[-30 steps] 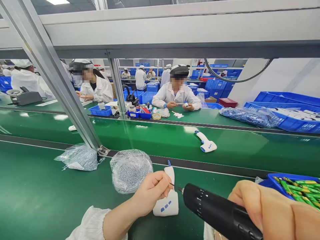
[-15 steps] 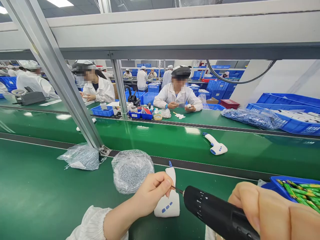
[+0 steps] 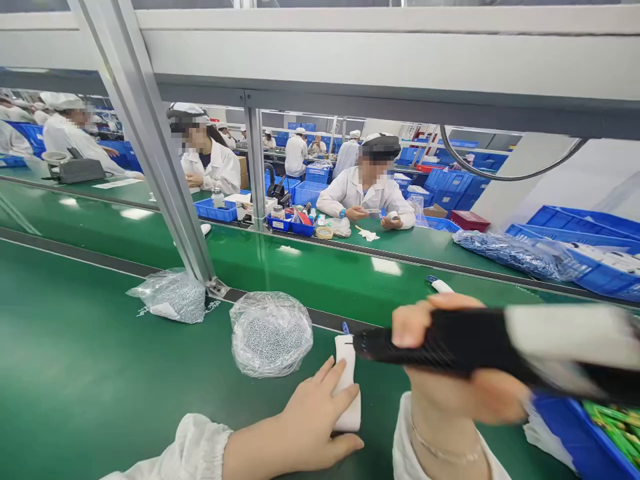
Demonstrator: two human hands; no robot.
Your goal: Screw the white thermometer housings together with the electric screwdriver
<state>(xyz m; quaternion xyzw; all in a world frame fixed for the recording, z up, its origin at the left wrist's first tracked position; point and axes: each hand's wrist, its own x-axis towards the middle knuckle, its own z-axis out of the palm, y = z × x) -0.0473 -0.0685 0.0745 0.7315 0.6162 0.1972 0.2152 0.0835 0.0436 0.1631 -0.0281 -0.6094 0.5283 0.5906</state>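
At four o'clock a blue bin [image 3: 565, 417] crowds your right hand [image 3: 443, 388], which grips the black screwdriver [image 3: 465, 333]. The green table [image 3: 75, 373] runs wide to nine. Your left hand [image 3: 313, 417] lies spread on the handset [image 3: 345, 350] at twelve, white with a blue tip; the dark edge strip [image 3: 323, 318] is just beyond.

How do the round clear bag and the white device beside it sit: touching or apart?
Apart: the head view shows a strip of green bench between the round clear bag and the white device.
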